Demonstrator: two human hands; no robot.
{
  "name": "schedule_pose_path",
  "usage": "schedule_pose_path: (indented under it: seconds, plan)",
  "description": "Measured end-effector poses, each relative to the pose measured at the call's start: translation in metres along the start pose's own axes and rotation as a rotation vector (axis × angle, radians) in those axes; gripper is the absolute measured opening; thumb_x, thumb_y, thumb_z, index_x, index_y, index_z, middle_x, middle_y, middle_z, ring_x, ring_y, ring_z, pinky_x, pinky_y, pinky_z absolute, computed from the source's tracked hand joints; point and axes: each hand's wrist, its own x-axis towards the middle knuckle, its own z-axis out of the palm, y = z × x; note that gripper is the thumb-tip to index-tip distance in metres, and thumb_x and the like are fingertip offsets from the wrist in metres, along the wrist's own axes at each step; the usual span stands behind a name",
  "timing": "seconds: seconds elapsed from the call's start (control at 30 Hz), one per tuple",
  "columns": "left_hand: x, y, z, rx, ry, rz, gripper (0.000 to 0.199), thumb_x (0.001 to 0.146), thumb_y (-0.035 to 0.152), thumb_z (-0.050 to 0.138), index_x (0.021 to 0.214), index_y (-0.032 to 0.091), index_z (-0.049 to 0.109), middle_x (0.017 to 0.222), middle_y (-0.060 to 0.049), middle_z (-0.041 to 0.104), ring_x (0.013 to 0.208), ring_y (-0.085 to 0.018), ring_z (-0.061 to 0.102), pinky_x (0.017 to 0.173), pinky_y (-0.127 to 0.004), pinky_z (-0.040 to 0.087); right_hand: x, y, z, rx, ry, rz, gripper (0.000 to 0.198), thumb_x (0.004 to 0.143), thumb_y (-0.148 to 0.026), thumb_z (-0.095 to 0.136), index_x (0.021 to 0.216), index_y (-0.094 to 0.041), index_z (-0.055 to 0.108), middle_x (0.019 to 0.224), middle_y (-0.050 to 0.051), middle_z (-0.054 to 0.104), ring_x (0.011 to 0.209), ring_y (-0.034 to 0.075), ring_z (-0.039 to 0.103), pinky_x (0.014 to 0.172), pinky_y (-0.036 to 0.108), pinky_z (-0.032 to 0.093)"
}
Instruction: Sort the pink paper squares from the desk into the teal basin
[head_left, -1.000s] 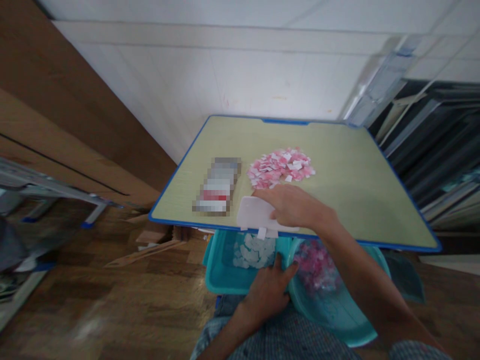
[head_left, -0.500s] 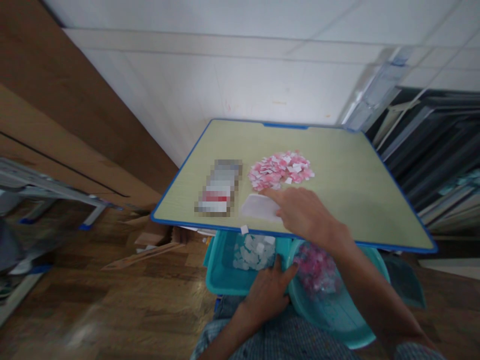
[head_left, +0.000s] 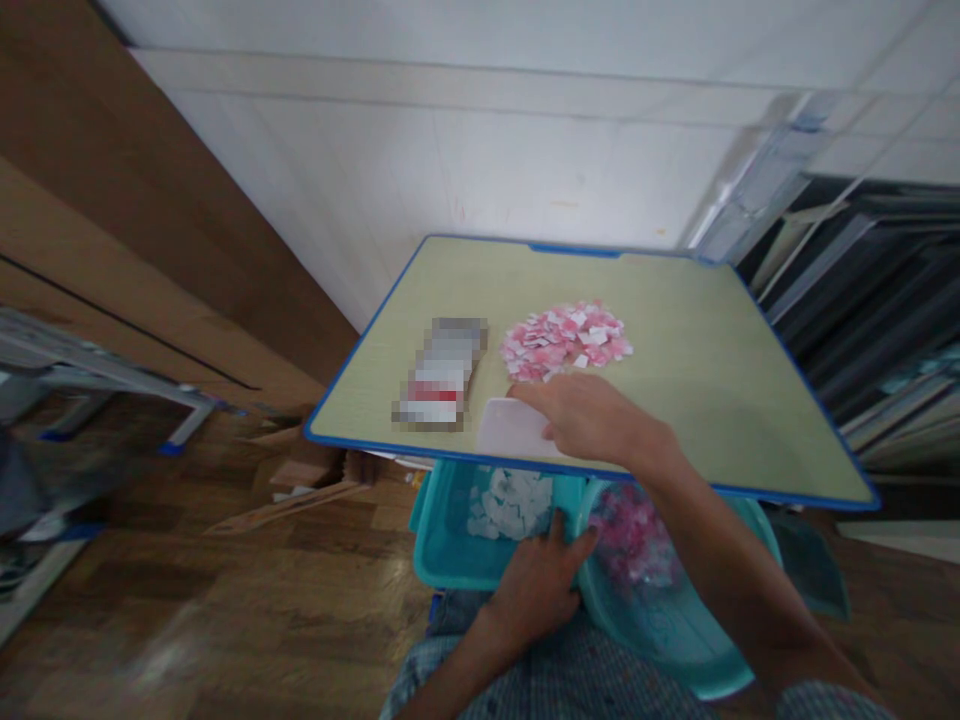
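Observation:
My right hand (head_left: 596,420) is closed on a flat white plastic scraper (head_left: 510,428), held low over the near edge of the pale folding tabletop (head_left: 697,330). Just beyond it lies a loose heap of small pink and white squares (head_left: 562,340). My left hand (head_left: 536,578) grips the adjoining rims of a teal tray (head_left: 450,568) and a round teal basin (head_left: 712,630) below the table. White squares (head_left: 510,503) lie in the tray. The basin holds a blurred pink, partly clear mass (head_left: 637,540).
A pixelated phone-like object (head_left: 441,375) lies on the left of the tabletop. A white wall (head_left: 487,160) stands behind it, a brown cabinet (head_left: 150,230) to the left. Dark stacked panels (head_left: 870,270) lean at the right, and cardboard pieces (head_left: 307,480) are on the floor.
My right hand and the scraper have moved slightly toward the table's near edge. A white square at that edge no longer shows there. My left hand stays in place.

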Motion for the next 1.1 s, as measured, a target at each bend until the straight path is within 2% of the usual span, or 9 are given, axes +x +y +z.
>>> schedule_pose_path:
  seconds: [0.13, 0.23, 0.33, 0.43, 0.57, 0.83, 0.93, 1.1]
  plan:
    - [0.0, 0.0, 0.0, 0.001, 0.009, -0.004, 0.074, 0.075, 0.019, 0.052, 0.143, 0.031, 0.025, 0.14, -0.021, 0.032, 0.095, -0.034, 0.06, 0.078, -0.049, 0.048, -0.007, -0.002, 0.0, 0.039, -0.029, -0.014, 0.035, 0.077, -0.01, 0.052, 0.111, -0.02, 0.058, 0.092, 0.006, 0.069, 0.082, 0.019, 0.062, 0.061, 0.027, 0.036]
    - [0.0, -0.001, 0.001, -0.006, 0.018, 0.006, 0.074, 0.075, 0.02, 0.053, 0.142, 0.03, 0.026, 0.141, -0.021, 0.032, 0.097, -0.035, 0.06, 0.08, -0.048, 0.048, -0.018, 0.012, -0.002, 0.034, -0.01, 0.011, 0.038, 0.082, -0.016, 0.052, 0.119, -0.023, 0.056, 0.099, 0.006, 0.069, 0.089, 0.021, 0.062, 0.069, 0.029, 0.04]
    - [0.0, -0.001, 0.001, -0.009, 0.01, 0.011, 0.077, 0.074, 0.019, 0.054, 0.143, 0.031, 0.024, 0.142, -0.021, 0.031, 0.099, -0.035, 0.059, 0.081, -0.048, 0.047, -0.031, 0.041, -0.007, -0.076, 0.054, 0.152, 0.044, 0.085, -0.018, 0.049, 0.129, -0.023, 0.051, 0.105, 0.009, 0.068, 0.095, 0.024, 0.062, 0.072, 0.031, 0.041]
    - [-0.001, -0.001, 0.0, -0.016, 0.008, 0.005, 0.076, 0.075, 0.02, 0.055, 0.143, 0.032, 0.023, 0.143, -0.019, 0.03, 0.1, -0.034, 0.059, 0.082, -0.048, 0.047, -0.042, 0.073, -0.014, -0.254, 0.036, 0.329, 0.044, 0.084, -0.018, 0.048, 0.129, -0.02, 0.051, 0.098, 0.012, 0.069, 0.088, 0.026, 0.064, 0.065, 0.031, 0.041]
    - [-0.001, -0.001, 0.0, -0.03, -0.006, -0.001, 0.073, 0.076, 0.022, 0.055, 0.142, 0.032, 0.026, 0.144, -0.019, 0.029, 0.1, -0.034, 0.059, 0.083, -0.048, 0.046, -0.051, 0.097, -0.015, -0.374, -0.007, 0.441, 0.044, 0.085, -0.02, 0.046, 0.129, -0.021, 0.052, 0.095, 0.013, 0.07, 0.082, 0.025, 0.064, 0.059, 0.029, 0.038]
    - [-0.001, 0.0, -0.001, -0.038, -0.001, -0.014, 0.073, 0.075, 0.02, 0.054, 0.142, 0.032, 0.028, 0.144, -0.02, 0.029, 0.101, -0.035, 0.059, 0.082, -0.049, 0.046, -0.047, 0.098, -0.006, -0.418, -0.087, 0.403, 0.042, 0.088, -0.014, 0.036, 0.122, -0.026, 0.057, 0.086, 0.011, 0.07, 0.078, 0.023, 0.065, 0.051, 0.028, 0.03]
    - [-0.001, 0.0, -0.001, -0.037, 0.004, -0.001, 0.073, 0.074, 0.02, 0.054, 0.141, 0.031, 0.03, 0.143, -0.022, 0.03, 0.101, -0.036, 0.059, 0.082, -0.049, 0.046, -0.051, 0.1, -0.013, -0.411, -0.111, 0.355, 0.041, 0.085, -0.012, 0.039, 0.118, -0.024, 0.06, 0.086, 0.011, 0.07, 0.081, 0.024, 0.065, 0.053, 0.028, 0.03]
    - [-0.001, 0.0, -0.002, -0.03, 0.01, 0.009, 0.071, 0.074, 0.019, 0.052, 0.141, 0.029, 0.03, 0.141, -0.024, 0.031, 0.098, -0.037, 0.06, 0.08, -0.049, 0.047, -0.059, 0.099, -0.027, -0.39, -0.098, 0.391, 0.04, 0.084, -0.012, 0.039, 0.115, -0.023, 0.062, 0.083, 0.011, 0.07, 0.078, 0.026, 0.065, 0.055, 0.03, 0.033]
